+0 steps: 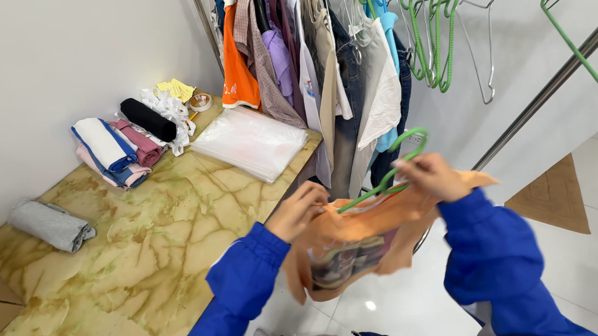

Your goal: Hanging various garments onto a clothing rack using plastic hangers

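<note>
Right now both hands grip an orange T-shirt (376, 235) with a dark printed picture, just beside the marble-patterned table (115, 263). Left hand (301, 211) pinches its collar; right hand (437, 177) closes on shoulder and green hanger (390, 174).

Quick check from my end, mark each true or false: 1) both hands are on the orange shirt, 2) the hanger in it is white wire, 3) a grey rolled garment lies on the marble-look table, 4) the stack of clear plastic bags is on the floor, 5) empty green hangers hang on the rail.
1) True: the left hand and right hand both grip the orange shirt.
2) False: the hanger in it is green.
3) True: the grey rolled garment lies on the table.
4) False: the clear plastic bags lie on the table.
5) True: empty green hangers hang on the rail.
</note>
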